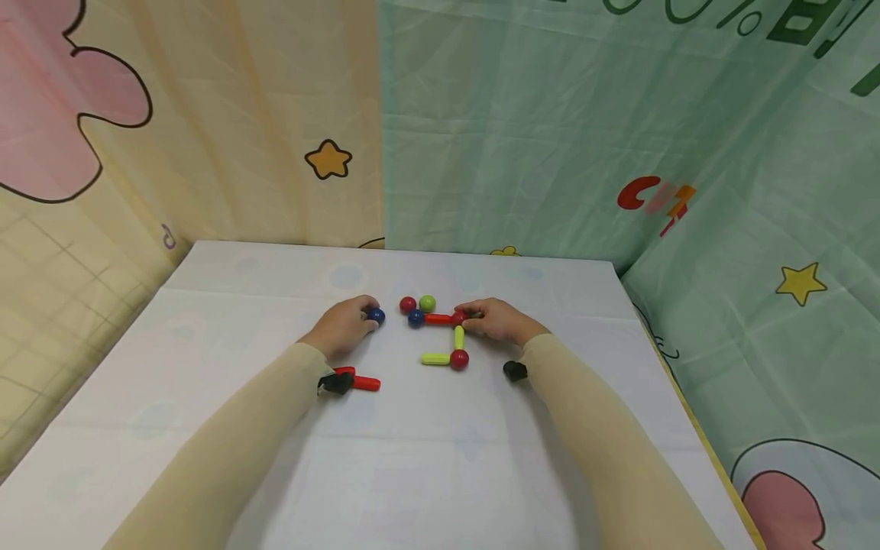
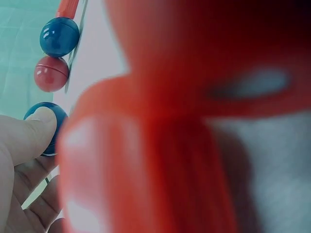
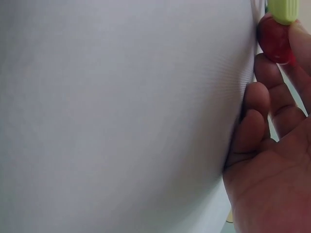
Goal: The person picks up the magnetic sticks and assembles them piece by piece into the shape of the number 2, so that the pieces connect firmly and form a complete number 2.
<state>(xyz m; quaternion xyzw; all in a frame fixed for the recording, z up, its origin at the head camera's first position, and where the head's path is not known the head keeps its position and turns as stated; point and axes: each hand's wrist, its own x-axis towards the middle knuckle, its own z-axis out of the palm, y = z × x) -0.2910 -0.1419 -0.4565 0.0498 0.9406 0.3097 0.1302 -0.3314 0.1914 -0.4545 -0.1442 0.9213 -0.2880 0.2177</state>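
Observation:
My left hand (image 1: 341, 330) pinches a blue ball (image 1: 376, 315) between thumb and fingers; the thumb lies over the ball (image 2: 52, 127) in the left wrist view. To its right lies a joined shape. A second blue ball (image 1: 415, 318) meets a red stick (image 1: 438, 319), which runs to a red ball (image 1: 457, 318). My right hand (image 1: 503, 321) grips that red ball. From it a yellow-green stick (image 1: 458, 337) leads to a lower red ball (image 1: 459, 360), where another yellow-green stick (image 1: 435, 359) points left.
Behind the second blue ball sit another red ball (image 1: 408, 305) and a green ball (image 1: 427, 303). Red sticks (image 1: 367, 384) lie beside my left wrist, one large and blurred in the left wrist view. Printed curtains (image 1: 495, 137) border the white table (image 1: 412, 473).

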